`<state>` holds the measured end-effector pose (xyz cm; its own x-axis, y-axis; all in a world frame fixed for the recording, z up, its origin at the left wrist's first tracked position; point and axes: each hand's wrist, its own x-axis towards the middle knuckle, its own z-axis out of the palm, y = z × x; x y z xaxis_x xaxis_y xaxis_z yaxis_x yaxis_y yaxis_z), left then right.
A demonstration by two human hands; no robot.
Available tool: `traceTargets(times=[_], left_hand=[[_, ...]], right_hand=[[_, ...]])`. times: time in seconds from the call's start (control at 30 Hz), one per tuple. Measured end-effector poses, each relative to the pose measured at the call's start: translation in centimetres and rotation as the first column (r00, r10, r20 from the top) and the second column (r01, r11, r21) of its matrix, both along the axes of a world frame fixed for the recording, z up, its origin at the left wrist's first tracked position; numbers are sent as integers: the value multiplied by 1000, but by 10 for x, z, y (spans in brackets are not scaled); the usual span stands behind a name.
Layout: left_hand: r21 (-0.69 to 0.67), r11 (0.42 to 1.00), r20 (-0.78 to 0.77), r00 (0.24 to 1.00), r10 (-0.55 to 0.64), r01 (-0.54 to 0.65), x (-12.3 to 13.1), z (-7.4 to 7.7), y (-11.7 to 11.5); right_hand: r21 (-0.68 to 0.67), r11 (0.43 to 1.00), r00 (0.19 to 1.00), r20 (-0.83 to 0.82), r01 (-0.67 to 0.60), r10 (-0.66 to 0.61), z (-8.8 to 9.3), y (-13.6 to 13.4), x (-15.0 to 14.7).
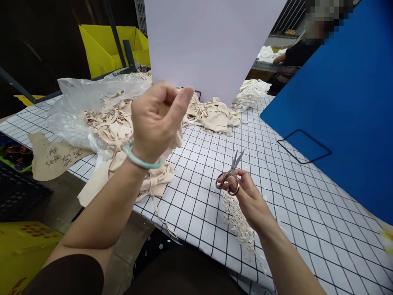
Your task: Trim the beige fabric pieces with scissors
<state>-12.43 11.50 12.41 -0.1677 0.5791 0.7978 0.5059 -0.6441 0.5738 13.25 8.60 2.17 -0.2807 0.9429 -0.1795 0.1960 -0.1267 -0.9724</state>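
Note:
My left hand [156, 119] is raised above the table, curled into a loose fist with the thumb out. It wears a pale green bangle, and whether it holds a piece of fabric I cannot make out. My right hand [245, 192] rests low on the gridded table [294, 213], its fingers through the copper handles of small scissors [230, 172] whose blades point up and away. A little heap of small cut cream bits [238, 223] lies under my right wrist. Cream fabric pieces [113, 131] are piled behind my left hand.
A clear plastic bag [76, 110] covers part of the fabric pile. More cream fabric [215, 116] lies by a white board [211, 45]. A blue board [344, 102] stands at right. A paper with writing [55, 157], yellow bins [107, 45], and another person [294, 53] behind.

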Motion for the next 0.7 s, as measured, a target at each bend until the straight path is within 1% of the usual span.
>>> traceTargets(times=[0.03, 0.07, 0.1, 0.13, 0.17, 0.2, 0.23, 0.27, 0.3, 0.37, 0.43, 0.5, 0.57, 0.63, 0.67, 0.7], left_hand=[[-67, 991, 109, 988, -106, 113, 5, -9, -11], [-150, 959, 234, 951, -202, 241, 12, -23, -25], [-258, 896, 370, 894, -254, 361, 18, -40, -40], [-369, 807, 511, 826, -239, 461, 24, -60, -57], [-455, 704, 639, 751, -167, 544, 31, -80, -73], [-510, 621, 737, 675, -42, 596, 36, -97, -89], [-521, 576, 795, 603, 59, 630, 41, -112, -103], [-525, 540, 827, 543, 143, 657, 44, -122, -115], [-523, 522, 844, 493, 209, 674, 46, -129, -125], [-525, 490, 851, 439, 289, 696, 46, -132, -137], [-558, 448, 828, 440, 347, 699, 42, -130, -142], [-619, 385, 783, 496, 376, 685, 34, -129, -143], [-674, 309, 736, 572, 363, 671, 26, -130, -141], [-726, 219, 687, 668, 287, 652, 20, -130, -138], [-767, 193, 641, 738, 210, 612, 18, -129, -138], [-823, 207, 557, 823, 114, 528, 16, -128, -138]], right_hand=[[-13, 1000, 1000, 10, 0, 0, -4, -4, 2], [-17, 1000, 1000, 31, 5, -4, -9, -9, 5], [-11, 1000, 998, 59, 12, -11, -15, -15, 7], [4, 1000, 996, 91, 19, -20, -21, -20, 9], [24, 999, 993, 118, 24, -27, -26, -25, 11], [40, 999, 990, 137, 30, -35, -29, -29, 13], [46, 998, 988, 147, 30, -37, -32, -32, 16], [44, 999, 988, 149, 27, -33, -33, -34, 18], [41, 999, 989, 147, 22, -28, -33, -35, 20], [79, 997, 979, 203, 2, -18, -32, -36, 23], [166, 982, 927, 373, -90, 22, -33, -38, 24], [228, 950, 823, 566, -214, 49, -38, -44, 24], [235, 926, 728, 682, -297, 60, -46, -52, 26], [222, 915, 682, 728, -336, 74, -52, -58, 32], [207, 906, 672, 733, -368, 105, -53, -59, 36], [184, 894, 666, 730, -409, 155, -52, -58, 39]])
